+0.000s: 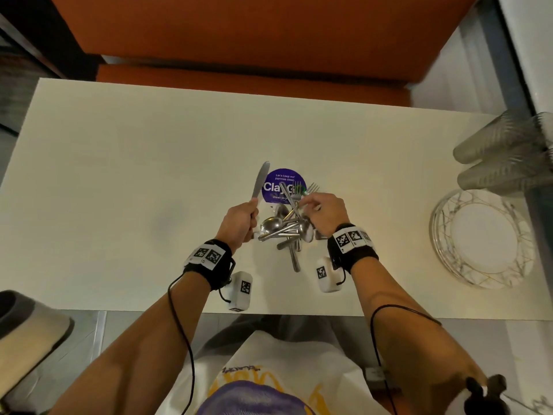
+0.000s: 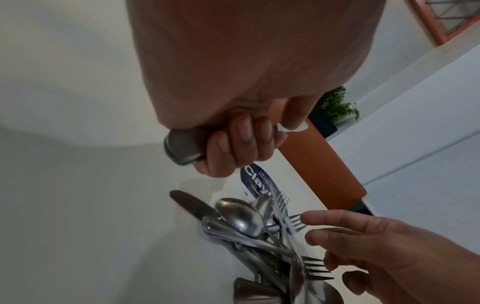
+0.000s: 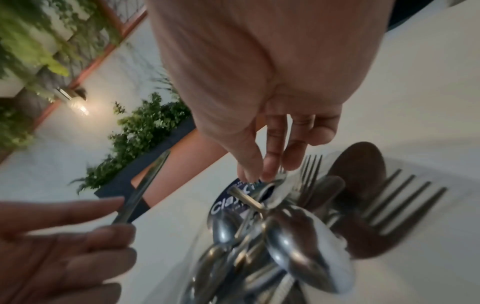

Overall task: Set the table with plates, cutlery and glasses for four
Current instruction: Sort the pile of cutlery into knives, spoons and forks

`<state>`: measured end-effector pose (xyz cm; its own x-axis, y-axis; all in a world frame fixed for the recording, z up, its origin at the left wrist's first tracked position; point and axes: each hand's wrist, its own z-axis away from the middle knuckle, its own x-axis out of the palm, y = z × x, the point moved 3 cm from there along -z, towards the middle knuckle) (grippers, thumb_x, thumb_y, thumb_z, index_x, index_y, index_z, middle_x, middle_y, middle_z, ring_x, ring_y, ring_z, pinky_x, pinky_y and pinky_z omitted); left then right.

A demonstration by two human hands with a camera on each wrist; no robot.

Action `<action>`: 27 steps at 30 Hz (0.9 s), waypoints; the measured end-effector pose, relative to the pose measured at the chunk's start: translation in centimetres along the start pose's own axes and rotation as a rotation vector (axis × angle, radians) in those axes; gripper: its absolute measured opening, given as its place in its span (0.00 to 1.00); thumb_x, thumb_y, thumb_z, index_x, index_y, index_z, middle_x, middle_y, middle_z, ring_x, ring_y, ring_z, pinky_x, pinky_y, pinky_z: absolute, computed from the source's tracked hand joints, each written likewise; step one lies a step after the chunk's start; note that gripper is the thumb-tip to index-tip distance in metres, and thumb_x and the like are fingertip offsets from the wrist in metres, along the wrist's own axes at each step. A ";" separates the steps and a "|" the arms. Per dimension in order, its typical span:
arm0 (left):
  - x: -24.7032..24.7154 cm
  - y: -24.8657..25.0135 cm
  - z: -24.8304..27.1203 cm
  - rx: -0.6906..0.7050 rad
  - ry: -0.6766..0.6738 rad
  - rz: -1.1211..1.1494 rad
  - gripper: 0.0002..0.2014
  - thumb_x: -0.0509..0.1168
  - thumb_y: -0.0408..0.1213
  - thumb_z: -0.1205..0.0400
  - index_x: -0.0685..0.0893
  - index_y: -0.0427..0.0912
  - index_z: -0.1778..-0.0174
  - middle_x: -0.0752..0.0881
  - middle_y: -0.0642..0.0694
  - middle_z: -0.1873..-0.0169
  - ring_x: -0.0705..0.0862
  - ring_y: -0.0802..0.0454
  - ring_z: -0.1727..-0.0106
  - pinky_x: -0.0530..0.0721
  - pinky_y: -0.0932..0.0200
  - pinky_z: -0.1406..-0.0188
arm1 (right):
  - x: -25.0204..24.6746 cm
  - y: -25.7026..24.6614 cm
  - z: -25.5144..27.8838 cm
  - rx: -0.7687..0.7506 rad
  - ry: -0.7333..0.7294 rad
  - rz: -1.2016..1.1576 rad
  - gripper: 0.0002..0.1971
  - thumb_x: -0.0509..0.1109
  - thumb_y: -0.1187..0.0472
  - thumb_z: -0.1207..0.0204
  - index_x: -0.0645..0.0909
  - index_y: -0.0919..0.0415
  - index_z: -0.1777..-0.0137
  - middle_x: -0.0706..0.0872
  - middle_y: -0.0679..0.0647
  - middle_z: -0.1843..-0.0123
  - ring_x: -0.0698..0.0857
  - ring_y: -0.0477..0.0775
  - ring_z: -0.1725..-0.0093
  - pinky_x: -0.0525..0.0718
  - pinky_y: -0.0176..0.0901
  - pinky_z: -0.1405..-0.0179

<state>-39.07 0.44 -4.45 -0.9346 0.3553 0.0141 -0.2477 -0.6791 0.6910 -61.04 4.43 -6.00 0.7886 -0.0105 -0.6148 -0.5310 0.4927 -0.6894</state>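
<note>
A heap of steel cutlery (image 1: pixel 287 230) with spoons, forks and knives lies mid-table, partly over a round purple sticker (image 1: pixel 276 184). My left hand (image 1: pixel 241 223) grips a table knife (image 1: pixel 260 179) by its handle (image 2: pixel 182 150), blade pointing away, just left of the heap. My right hand (image 1: pixel 318 206) hovers over the heap's far right side, its fingertips (image 3: pixel 259 172) pinching a fork (image 1: pixel 311 189) whose tines stick out beyond them. A stack of white plates (image 1: pixel 481 238) sits at the right edge, with ribbed glasses (image 1: pixel 502 154) behind it.
The white table (image 1: pixel 134 175) is bare to the left and far side. An orange bench (image 1: pixel 254 40) runs along its far edge. A grey chair back (image 1: pixel 27 324) stands at the near left. Another knife (image 2: pixel 192 203) lies at the heap's edge.
</note>
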 end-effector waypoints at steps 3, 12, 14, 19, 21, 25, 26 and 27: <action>-0.3 -0.2 0.1 -0.012 0.015 0.005 0.21 0.56 0.49 0.08 0.70 0.49 0.68 0.66 0.54 0.76 0.61 0.59 0.82 0.62 0.66 0.86 | 1.1 0.1 0.2 -0.045 -0.106 0.170 0.11 0.80 0.61 0.26 0.90 0.51 0.44 0.86 0.53 0.50 0.86 0.57 0.50 0.89 0.50 0.46; -1.6 -0.6 0.3 -0.044 0.070 0.047 0.20 0.55 0.50 0.08 0.70 0.50 0.68 0.67 0.56 0.78 0.60 0.59 0.82 0.61 0.66 0.87 | 2.0 0.5 0.7 -0.114 -0.049 0.513 0.07 0.77 0.56 0.23 0.86 0.50 0.47 0.80 0.55 0.38 0.79 0.58 0.38 0.81 0.56 0.36; -1.9 -0.8 0.3 -0.048 0.079 0.054 0.20 0.55 0.50 0.08 0.70 0.50 0.67 0.67 0.55 0.78 0.60 0.59 0.81 0.61 0.66 0.87 | 1.9 0.4 0.8 -0.114 0.000 0.569 0.07 0.76 0.56 0.23 0.85 0.51 0.46 0.79 0.56 0.39 0.78 0.59 0.39 0.80 0.54 0.38; -2.4 -1.2 0.3 -0.048 0.083 0.094 0.19 0.56 0.49 0.09 0.71 0.49 0.67 0.68 0.55 0.77 0.61 0.59 0.82 0.61 0.66 0.87 | 3.2 -1.9 1.3 -0.287 0.023 0.513 0.09 0.73 0.60 0.24 0.85 0.52 0.44 0.80 0.51 0.40 0.74 0.55 0.37 0.75 0.50 0.33; -2.7 -1.3 0.3 -0.047 0.088 0.100 0.19 0.57 0.48 0.09 0.72 0.49 0.66 0.68 0.55 0.77 0.61 0.59 0.82 0.62 0.66 0.87 | 4.5 -3.2 1.4 -0.395 -0.033 0.519 0.07 0.73 0.57 0.22 0.87 0.52 0.46 0.82 0.48 0.45 0.75 0.54 0.38 0.74 0.51 0.31; -3.3 -1.4 0.5 -0.055 0.110 0.084 0.18 0.57 0.48 0.09 0.72 0.49 0.66 0.69 0.56 0.79 0.61 0.59 0.82 0.61 0.66 0.87 | 7.7 -4.8 1.4 -0.552 -0.175 0.659 0.12 0.72 0.54 0.20 0.90 0.54 0.41 0.86 0.50 0.43 0.76 0.57 0.40 0.76 0.53 0.38; -3.4 -1.5 0.6 -0.055 0.112 0.084 0.18 0.57 0.49 0.09 0.72 0.49 0.66 0.68 0.55 0.79 0.61 0.59 0.82 0.61 0.66 0.87 | 8.4 -4.9 1.3 -0.568 -0.206 0.721 0.12 0.71 0.54 0.19 0.90 0.54 0.40 0.86 0.50 0.43 0.76 0.57 0.40 0.76 0.53 0.38; -3.6 -1.6 0.6 -0.052 0.113 0.089 0.18 0.57 0.48 0.09 0.72 0.49 0.66 0.68 0.55 0.78 0.61 0.59 0.83 0.61 0.66 0.88 | 8.8 -4.9 1.2 -0.578 -0.222 0.773 0.11 0.71 0.55 0.18 0.90 0.54 0.41 0.86 0.50 0.43 0.76 0.57 0.40 0.75 0.52 0.39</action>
<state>-35.13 0.58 -5.15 -0.9754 0.2203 -0.0098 -0.1732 -0.7382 0.6519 -51.10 2.98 -7.61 0.1703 0.3276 -0.9294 -0.9471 -0.2058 -0.2461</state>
